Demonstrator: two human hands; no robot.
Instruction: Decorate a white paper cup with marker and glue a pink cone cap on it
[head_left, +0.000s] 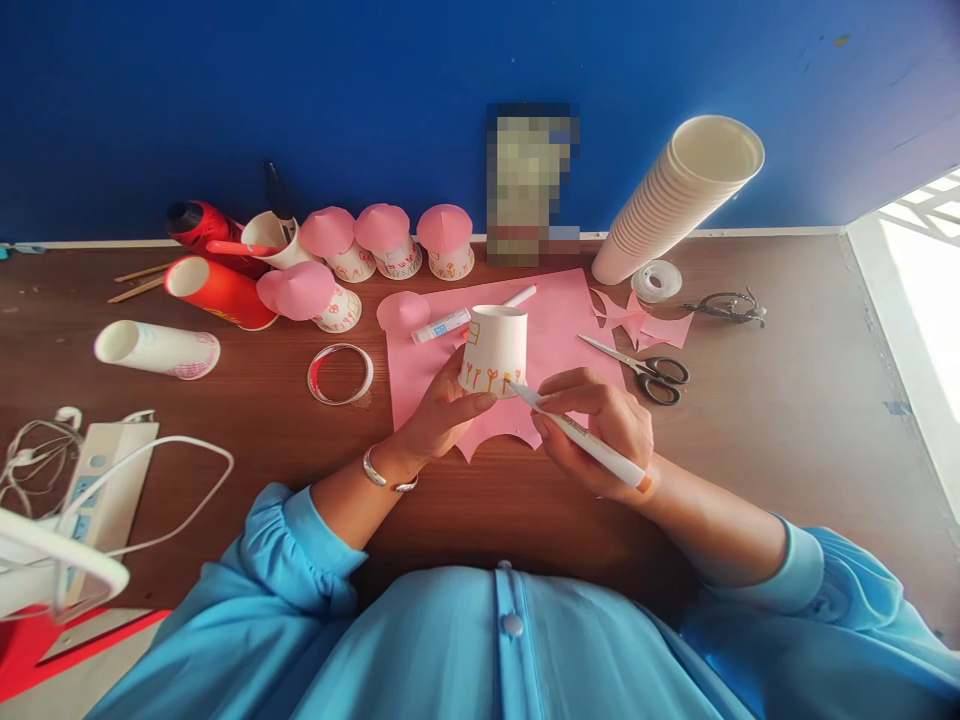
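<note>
The left hand gripped the white cup low, while the right hand pinched a marker (slanting away and leftward), its tip at the cup's lower right side.

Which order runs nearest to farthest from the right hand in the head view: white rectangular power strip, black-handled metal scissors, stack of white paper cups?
1. Black-handled metal scissors, just past the right hand.
2. Stack of white paper cups, back by the blue wall.
3. White rectangular power strip, far left.
</note>
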